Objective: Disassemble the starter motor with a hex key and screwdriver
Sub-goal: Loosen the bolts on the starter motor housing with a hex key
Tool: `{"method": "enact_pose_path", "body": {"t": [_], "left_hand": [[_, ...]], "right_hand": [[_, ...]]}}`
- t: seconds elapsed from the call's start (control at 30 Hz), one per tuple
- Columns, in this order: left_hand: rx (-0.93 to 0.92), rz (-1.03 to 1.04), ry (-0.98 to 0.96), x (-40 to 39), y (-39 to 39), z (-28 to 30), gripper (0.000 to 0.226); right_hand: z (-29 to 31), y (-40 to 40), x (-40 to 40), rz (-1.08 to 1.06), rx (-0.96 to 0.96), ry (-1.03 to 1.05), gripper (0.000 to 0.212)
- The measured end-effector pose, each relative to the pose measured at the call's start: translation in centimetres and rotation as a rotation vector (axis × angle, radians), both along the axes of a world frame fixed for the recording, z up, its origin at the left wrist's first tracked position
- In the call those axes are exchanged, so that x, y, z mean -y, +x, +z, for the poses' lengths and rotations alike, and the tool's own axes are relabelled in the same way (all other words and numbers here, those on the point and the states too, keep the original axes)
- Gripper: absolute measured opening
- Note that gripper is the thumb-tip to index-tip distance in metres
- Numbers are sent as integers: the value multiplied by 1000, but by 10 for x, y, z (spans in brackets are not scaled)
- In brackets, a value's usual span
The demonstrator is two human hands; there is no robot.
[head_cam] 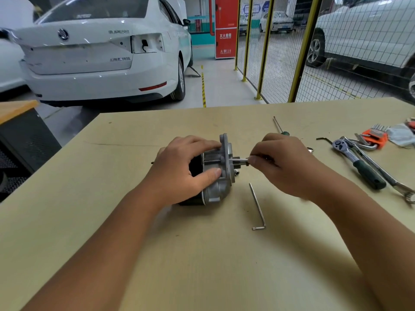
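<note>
Two hands work on the starter motor [215, 173], which lies mid-counter [202, 254]. Left hand [179, 171] fingers curl around its body. Right hand [283, 162] fingers pinch a thin tool [243, 158] at its end. One hex key [257, 207] lies just beside it.

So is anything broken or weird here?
Yes: the white car behind the table has a bare hole where its right tail light should be, with a wire showing. On the table, the motor and tools look fine.
</note>
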State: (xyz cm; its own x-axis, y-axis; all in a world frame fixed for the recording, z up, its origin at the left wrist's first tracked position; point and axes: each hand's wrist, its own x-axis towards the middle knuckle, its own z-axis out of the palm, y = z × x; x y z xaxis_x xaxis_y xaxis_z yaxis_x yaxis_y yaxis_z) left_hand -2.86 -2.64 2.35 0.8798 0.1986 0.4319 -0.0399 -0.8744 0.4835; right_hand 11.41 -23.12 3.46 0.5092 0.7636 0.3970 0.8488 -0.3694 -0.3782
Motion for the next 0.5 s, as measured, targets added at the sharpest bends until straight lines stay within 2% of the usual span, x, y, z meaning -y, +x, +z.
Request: {"method": "enact_pose_path", "body": {"t": [0.1, 0.23, 0.3, 0.4, 0.5], "left_hand": [[-168, -48, 69, -4, -6, 8, 95], [-365, -75, 339, -9, -12, 12, 137], [-440, -72, 419, -8, -13, 7, 150], [-418, -39, 430, -5, -10, 4, 150], [-274, -44, 435, -3, -7, 4, 130]], "right_hand": [[2, -2, -1, -14, 27, 7, 14], [3, -7, -3, -107, 140, -3, 9], [4, -8, -3, -110, 128, 27, 10], [-1, -6, -4, -65, 62, 54, 15], [-3, -3, -2, -30, 14, 45, 16]]}}
